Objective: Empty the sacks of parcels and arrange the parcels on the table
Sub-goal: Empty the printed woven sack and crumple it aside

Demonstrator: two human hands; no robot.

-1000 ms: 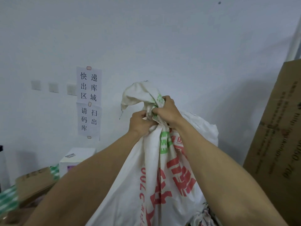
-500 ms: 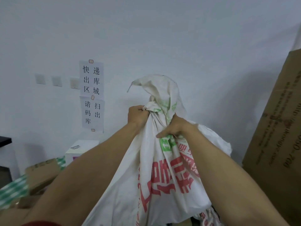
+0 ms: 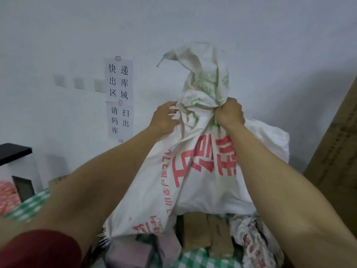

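Note:
A white woven sack (image 3: 195,182) with red and green print hangs upside down in front of me, its bunched end pointing up. My left hand (image 3: 164,118) grips the gathered cloth on the left side. My right hand (image 3: 229,113) grips the bunch on the right side. Below the sack's lower edge, several parcels lie in a heap: brown cardboard boxes (image 3: 197,231), a pink parcel (image 3: 129,252) and a green-checked parcel (image 3: 197,260). The table under them is hidden.
A second crumpled printed sack (image 3: 257,242) lies at the lower right. A tall cardboard box (image 3: 336,161) stands at the right. Green-checked parcels (image 3: 27,207) and a black shelf (image 3: 13,151) are at the left. Paper signs (image 3: 118,97) hang on the white wall.
The sack has been lifted higher and parcels now show beneath its lower edge. My right hand moved up from the sack's side to grip the bunched top.

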